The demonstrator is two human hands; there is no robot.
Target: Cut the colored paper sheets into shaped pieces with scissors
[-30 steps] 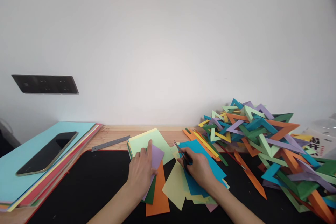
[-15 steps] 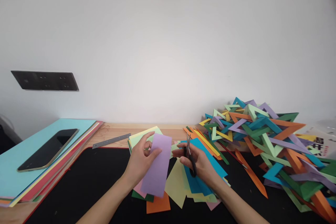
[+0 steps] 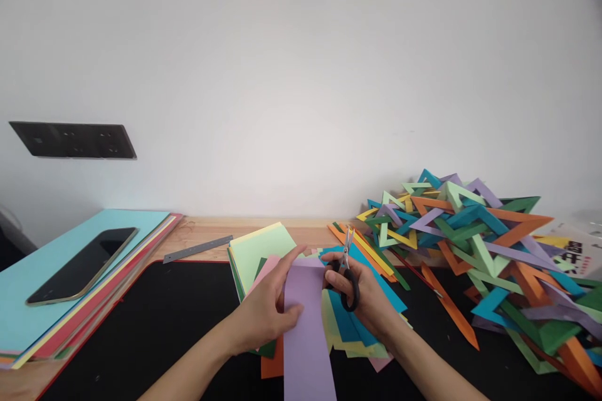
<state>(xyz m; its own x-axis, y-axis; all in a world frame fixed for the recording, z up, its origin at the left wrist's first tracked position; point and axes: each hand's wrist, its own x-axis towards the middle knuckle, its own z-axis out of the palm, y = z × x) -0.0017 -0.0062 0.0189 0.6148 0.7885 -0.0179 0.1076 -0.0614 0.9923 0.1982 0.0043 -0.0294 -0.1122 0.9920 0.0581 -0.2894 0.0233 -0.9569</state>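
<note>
A long purple paper strip [image 3: 306, 332] hangs from my hands toward the bottom edge, with a fold line near its top. My left hand [image 3: 268, 307] grips its left side, thumb on the front and fingers behind. At its upper right edge is my right hand [image 3: 360, 288], which also holds black-handled scissors [image 3: 348, 282], blades pointing up and slightly apart. Beneath lie blue sheets [image 3: 385, 282], a pale green stack [image 3: 263, 247] and an orange piece [image 3: 271, 366].
A phone [image 3: 82, 266] rests on large coloured sheets [image 3: 141, 219] at the left, near a metal ruler [image 3: 197, 249]. Folded paper shapes [image 3: 475, 232] pile up at the right. Orange and yellow strips [image 3: 371, 254] lie behind my right hand on the black mat [image 3: 179, 319].
The purple paper has moved down and right and now shows as a longer strip. My left hand has shifted right along it, and my right hand has come to its edge with the scissors.
</note>
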